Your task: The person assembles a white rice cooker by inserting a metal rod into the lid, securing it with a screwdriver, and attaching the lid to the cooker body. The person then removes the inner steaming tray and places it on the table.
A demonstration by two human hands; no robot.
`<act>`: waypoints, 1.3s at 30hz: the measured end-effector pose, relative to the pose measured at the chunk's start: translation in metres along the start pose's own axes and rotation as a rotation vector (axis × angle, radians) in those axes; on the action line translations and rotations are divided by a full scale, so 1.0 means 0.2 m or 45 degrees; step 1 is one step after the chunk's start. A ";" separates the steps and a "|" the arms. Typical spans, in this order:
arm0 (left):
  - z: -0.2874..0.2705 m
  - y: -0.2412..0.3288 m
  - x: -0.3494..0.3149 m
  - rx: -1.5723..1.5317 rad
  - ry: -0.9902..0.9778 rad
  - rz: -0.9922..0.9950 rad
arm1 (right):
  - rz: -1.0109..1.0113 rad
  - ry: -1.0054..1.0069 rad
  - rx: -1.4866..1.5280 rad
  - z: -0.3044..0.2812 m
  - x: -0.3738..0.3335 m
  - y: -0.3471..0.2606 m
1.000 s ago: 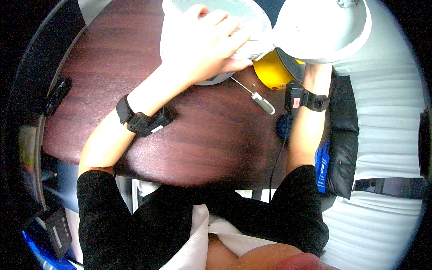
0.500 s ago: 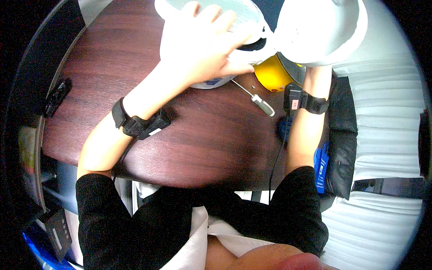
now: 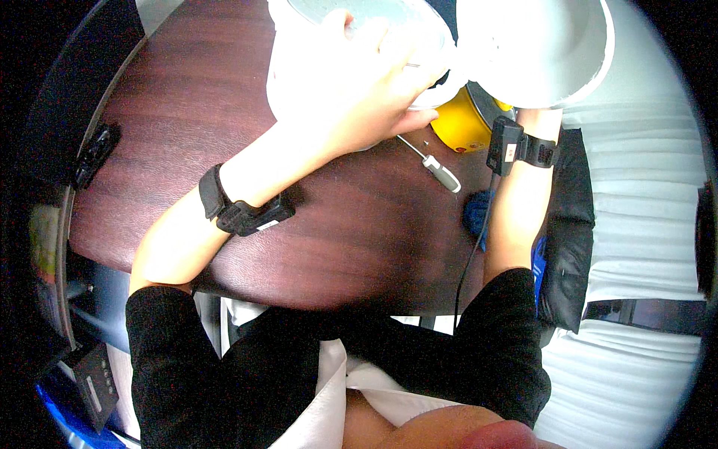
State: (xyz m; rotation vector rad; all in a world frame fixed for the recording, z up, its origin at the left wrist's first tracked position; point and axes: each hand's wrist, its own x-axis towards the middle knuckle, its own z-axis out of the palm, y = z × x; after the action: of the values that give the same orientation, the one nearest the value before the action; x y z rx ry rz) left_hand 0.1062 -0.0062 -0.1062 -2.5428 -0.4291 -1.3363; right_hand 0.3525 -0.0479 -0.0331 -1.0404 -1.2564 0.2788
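Observation:
My left hand point(image 3: 378, 86) is bent over the rim of a white rounded plastic housing point(image 3: 293, 56) at the top of the view, thumb stretched to the right. Glare washes out much of hand and housing, and a dark gap shows by the fingers. Beside it, a white bowl-shaped cover point(image 3: 546, 56) is raised on my right hand, whose fingers are hidden behind it; only the wrist point(image 3: 540, 123) shows below. On the table under the housing lies a screwdriver point(image 3: 441, 173) with a grey-green handle, and a small bit that looks like a screw point(image 3: 427, 142).
A yellow round container point(image 3: 460, 123) with a dark top stands between the housing and my right wrist. A blue bundle point(image 3: 476, 213) lies by my right forearm, near a hanging black cable point(image 3: 471, 262). A black padded item point(image 3: 570, 232) lines the right table edge, beside a white curtain point(image 3: 636, 209).
Both hands have shifted slightly right, the left also a little nearer. The housing has moved with the left hand, and the cover has tilted a little.

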 end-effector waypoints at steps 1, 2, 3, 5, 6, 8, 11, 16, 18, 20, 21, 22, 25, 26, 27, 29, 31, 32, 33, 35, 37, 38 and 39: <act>-0.05 0.00 0.02 -0.040 -0.009 0.014 | 0.003 0.009 -0.009 -0.01 -0.01 -0.01; -0.08 -0.01 0.01 -0.028 -0.025 0.011 | -0.007 -0.015 0.028 0.02 0.01 0.03; -0.08 -0.03 0.00 0.004 -0.029 -0.014 | -0.013 -0.040 0.072 0.06 0.03 0.07; -0.08 -0.02 -0.01 -0.032 -0.015 -0.028 | -0.011 -0.026 0.071 0.05 0.02 0.06; -0.05 -0.02 -0.02 -0.002 -0.004 -0.049 | -0.018 -0.027 0.076 0.05 0.01 0.07; 0.03 0.01 -0.02 -0.001 0.041 -0.073 | -0.016 0.017 0.038 -0.01 -0.03 0.02; 0.03 0.03 -0.02 0.005 0.031 -0.063 | -0.037 0.057 0.064 -0.08 -0.09 0.03; 0.06 -0.01 -0.03 0.109 0.044 -0.038 | -0.057 0.096 0.143 -0.09 -0.15 0.10; 0.06 -0.03 -0.03 0.115 0.062 -0.006 | -0.064 0.126 0.149 -0.11 -0.18 0.10; 0.05 -0.03 -0.03 0.103 0.037 -0.004 | -0.074 0.145 0.159 -0.12 -0.17 0.10; 0.06 -0.04 -0.02 0.110 0.042 -0.001 | -0.085 0.149 0.157 -0.13 -0.16 0.10; 0.06 -0.04 -0.02 0.123 0.043 0.001 | -0.092 0.155 0.158 -0.14 -0.13 0.10; 0.06 -0.04 -0.02 0.135 0.085 0.022 | -0.085 0.165 0.159 -0.16 -0.11 0.09; 0.06 -0.04 -0.01 0.118 0.106 0.032 | -0.079 0.173 0.149 -0.18 -0.11 0.09; 0.06 -0.03 0.00 0.127 0.096 0.041 | -0.070 0.180 0.147 -0.20 -0.11 0.09; 0.04 -0.02 0.01 0.177 0.057 0.041 | -0.059 0.179 0.159 -0.21 -0.11 0.13; 0.03 -0.02 0.01 0.214 0.052 0.044 | -0.055 0.178 0.186 -0.22 -0.11 0.16; 0.03 -0.02 0.01 0.237 0.052 0.047 | -0.054 0.179 0.188 -0.22 -0.12 0.17; 0.03 0.00 0.01 0.242 0.035 0.034 | -0.050 0.184 0.203 -0.23 -0.13 0.18; 0.03 0.00 0.03 0.244 0.041 0.053 | -0.048 0.209 0.215 -0.25 -0.14 0.19; 0.03 -0.01 0.02 0.240 0.044 0.069 | -0.039 0.215 0.246 -0.27 -0.16 0.22; 0.04 -0.02 0.02 0.236 0.043 0.075 | -0.037 0.209 0.271 -0.25 -0.16 0.24; 0.03 -0.03 0.02 0.232 0.041 0.081 | -0.035 0.201 0.300 -0.25 -0.16 0.26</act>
State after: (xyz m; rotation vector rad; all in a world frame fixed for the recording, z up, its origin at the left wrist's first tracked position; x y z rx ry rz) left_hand 0.1105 0.0027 -0.1070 -2.3636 -0.4386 -1.2524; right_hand 0.4021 -0.0663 -0.0912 -0.8261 -1.0665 0.3095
